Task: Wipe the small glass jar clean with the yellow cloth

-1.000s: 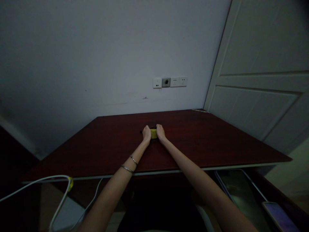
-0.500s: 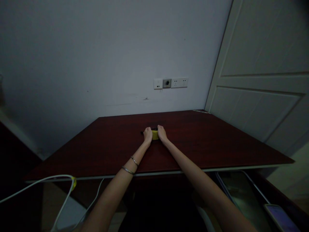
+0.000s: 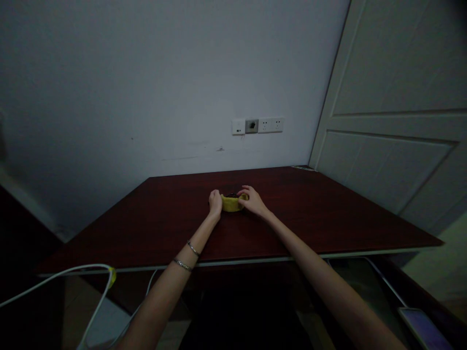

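Observation:
A small yellow thing (image 3: 231, 203), soft-looking and with something dark at its top, lies near the middle of a dark red wooden table (image 3: 328, 218). My left hand (image 3: 215, 203) grips its left end with the fingers curled. My right hand (image 3: 253, 201) holds its right end, thumb and fingers pinched over the edge. Both arms reach far out over the table. Two bracelets sit on my left wrist. What the dark part is I cannot make out.
A white wall with a row of sockets (image 3: 257, 125) stands behind the table. A white panelled door (image 3: 397, 116) is at the right. White cables (image 3: 91, 287) hang at the lower left. A phone (image 3: 423, 328) lies at the lower right beside a tray-like surface.
My hands have moved apart, the left one leftward and the right one rightward, and more of the yellow thing now shows between them, stretched wider.

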### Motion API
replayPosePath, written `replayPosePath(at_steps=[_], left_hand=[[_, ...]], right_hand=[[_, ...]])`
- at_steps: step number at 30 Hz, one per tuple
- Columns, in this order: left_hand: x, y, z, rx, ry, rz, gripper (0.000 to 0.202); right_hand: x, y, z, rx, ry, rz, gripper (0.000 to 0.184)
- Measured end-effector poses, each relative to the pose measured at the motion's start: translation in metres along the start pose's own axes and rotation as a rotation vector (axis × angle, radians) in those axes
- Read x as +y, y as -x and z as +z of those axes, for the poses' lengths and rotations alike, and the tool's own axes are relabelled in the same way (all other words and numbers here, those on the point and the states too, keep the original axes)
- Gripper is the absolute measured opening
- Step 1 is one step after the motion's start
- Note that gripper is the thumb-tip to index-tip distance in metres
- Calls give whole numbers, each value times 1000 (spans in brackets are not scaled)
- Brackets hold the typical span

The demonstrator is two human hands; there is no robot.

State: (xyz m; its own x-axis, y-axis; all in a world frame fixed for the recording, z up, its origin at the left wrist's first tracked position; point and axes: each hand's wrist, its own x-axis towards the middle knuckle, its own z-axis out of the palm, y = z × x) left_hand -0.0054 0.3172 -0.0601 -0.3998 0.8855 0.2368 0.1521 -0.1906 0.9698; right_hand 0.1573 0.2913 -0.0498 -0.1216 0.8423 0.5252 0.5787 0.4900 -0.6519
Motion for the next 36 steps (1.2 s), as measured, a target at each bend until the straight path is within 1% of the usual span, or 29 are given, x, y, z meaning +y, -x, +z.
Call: replayPosePath(at_steps=[2, 5, 8, 10, 12, 14, 15, 16, 18, 19, 20, 23, 25, 26, 27, 29, 31, 32, 33, 34, 36], left_hand=[[8, -2, -5, 31, 14, -25, 24], [21, -3, -11, 53, 42, -13, 25], [33, -1, -19, 43, 86, 75, 26], [39, 4, -25, 27, 55, 149, 25], [45, 13, -33, 15, -71, 233, 22], [49, 27, -40, 9, -275, 347, 21], [51, 35, -43, -27, -389, 392, 24], [52, 43, -46, -79, -478, 414, 33], [54, 56, -50, -192, -562, 413, 49], [55, 61, -52, -225, -569, 420, 52], [56, 64, -53, -249, -558, 428, 50], [63, 65, -59, -317, -432, 453, 36], [68, 62, -63, -393, -286, 439, 30], [70, 60, -64, -433, -206, 424, 29], [72, 58, -65, -468, -134, 407, 29], [74, 55, -65, -503, -20, 381, 32], [75, 51, -62, -486, 54, 363, 34], [74, 48, -59, -474, 87, 355, 35], [72, 44, -57, -464, 121, 349, 36], [70, 40, -54, -465, 156, 346, 37], [64, 29, -49, -471, 219, 338, 40]], right_hand=[[0, 4, -4, -54, 63, -90, 17], [0, 6, -7, -124, 149, -155, 13], [-1, 8, -8, -188, 227, -206, 13], [-3, 8, -8, -198, 248, -238, 13], [-6, 7, -8, -180, 228, -261, 10], [-12, 6, -7, -136, 157, -279, 6], [-17, 5, -7, -104, 103, -285, 5], [-23, 5, -8, -68, 39, -288, 4], [-36, 4, -9, -6, -103, -287, 6], [-43, 3, -10, 16, -173, -286, 7], [-50, 3, -12, 31, -232, -288, 8], [-65, 2, -17, 46, -333, -305, 12], [-71, 2, -20, 20, -375, -305, 17], [-72, 1, -23, -14, -400, -288, 23], [-73, 1, -25, -63, -425, -258, 32], [-73, 0, -29, -228, -447, -186, 45], [-71, -1, -33, -411, -432, -128, 44], [-68, -2, -34, -472, -422, -109, 42], [-64, -3, -35, -503, -415, -87, 42], [-60, -4, -36, -501, -409, -60, 42], [-49, -9, -37, -418, -371, -2, 43]])
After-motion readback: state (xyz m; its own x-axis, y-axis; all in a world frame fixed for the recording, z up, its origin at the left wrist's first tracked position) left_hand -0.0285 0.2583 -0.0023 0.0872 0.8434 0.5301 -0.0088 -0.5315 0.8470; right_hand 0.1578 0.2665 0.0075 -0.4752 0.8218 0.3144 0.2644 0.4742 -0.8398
